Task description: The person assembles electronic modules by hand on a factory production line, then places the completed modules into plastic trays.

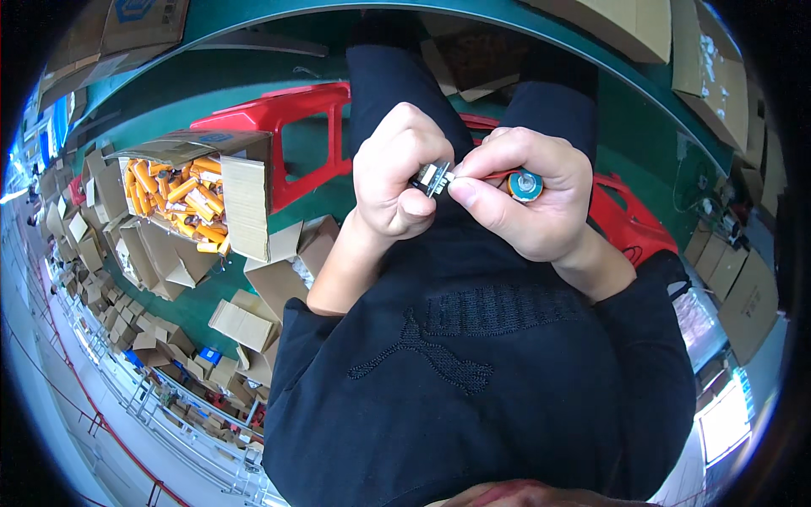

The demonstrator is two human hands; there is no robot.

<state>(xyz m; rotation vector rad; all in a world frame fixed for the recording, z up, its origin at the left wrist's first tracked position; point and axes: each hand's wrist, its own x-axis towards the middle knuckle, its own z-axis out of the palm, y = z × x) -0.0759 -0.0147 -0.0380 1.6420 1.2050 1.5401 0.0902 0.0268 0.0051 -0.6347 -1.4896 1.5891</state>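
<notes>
Above my lap, both hands meet at chest height. My left hand (399, 173) is closed, its thumb and curled fingers pinching a small dark circuit board (435, 178) with pale metal contacts along its edge. Close against it, the thumb and forefinger of my right hand (532, 203) pinch something tiny and pale at the board's edge; whether it is plugged in I cannot tell. Inside the curled right fingers sits a short cylinder (525, 186) with a teal end and a silvery centre. Beside it shows a bit of orange-red wire. The rest of the cylinder is hidden by the hand.
An open cardboard box (247, 207) full of orange cylinders (182, 193) stands at left. Red plastic stools (312, 139) are on the green floor (203, 317). A curved table edge (279, 19) runs along the top. Cartons (714, 80) lie at the upper right.
</notes>
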